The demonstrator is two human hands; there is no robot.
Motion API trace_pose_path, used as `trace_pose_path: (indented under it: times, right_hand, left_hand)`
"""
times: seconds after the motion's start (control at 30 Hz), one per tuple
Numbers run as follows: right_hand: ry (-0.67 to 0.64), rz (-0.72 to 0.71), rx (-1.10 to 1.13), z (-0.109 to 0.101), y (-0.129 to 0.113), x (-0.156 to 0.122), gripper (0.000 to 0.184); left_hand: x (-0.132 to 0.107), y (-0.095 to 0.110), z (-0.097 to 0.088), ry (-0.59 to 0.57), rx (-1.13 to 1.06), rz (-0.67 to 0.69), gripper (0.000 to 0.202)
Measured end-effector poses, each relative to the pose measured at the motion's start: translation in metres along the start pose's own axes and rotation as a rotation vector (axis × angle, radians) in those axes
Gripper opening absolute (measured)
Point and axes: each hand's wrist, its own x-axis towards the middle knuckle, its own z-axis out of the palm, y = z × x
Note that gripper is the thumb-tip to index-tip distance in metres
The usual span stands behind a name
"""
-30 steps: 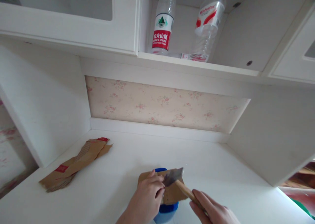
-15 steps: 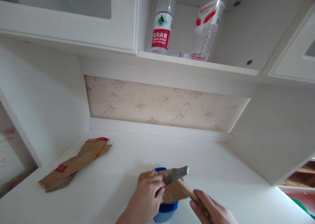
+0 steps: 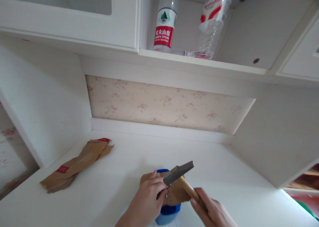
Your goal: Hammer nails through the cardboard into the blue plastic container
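My right hand (image 3: 211,212) grips the wooden handle of a small hammer (image 3: 178,172), whose grey metal head is raised just above a brown piece of cardboard (image 3: 175,193). That cardboard lies over a blue container (image 3: 168,212) near the front of the white desk (image 3: 129,167). My left hand (image 3: 147,200) rests on the cardboard with fingers pinched together, seemingly on a small nail under the hammer head; the nail is too small to make out clearly.
A crumpled brown paper bag (image 3: 74,164) lies on the desk at the left. On the open shelf above stand a water bottle (image 3: 164,21) and a tilted bottle (image 3: 211,24). White side walls close in both sides; a floral panel (image 3: 164,104) forms the back.
The hammer head has risen a little and swung rightward from the cardboard. My left hand stays pinched in the same spot.
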Motion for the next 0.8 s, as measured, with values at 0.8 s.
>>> trace_pose_path:
  times: [0.8]
  right_hand:
    - [0.073, 0.101, 0.052, -0.006, 0.016, -0.011, 0.032]
  left_hand:
    - [-0.006, 0.0, -0.001, -0.013, 0.107, -0.026, 0.036]
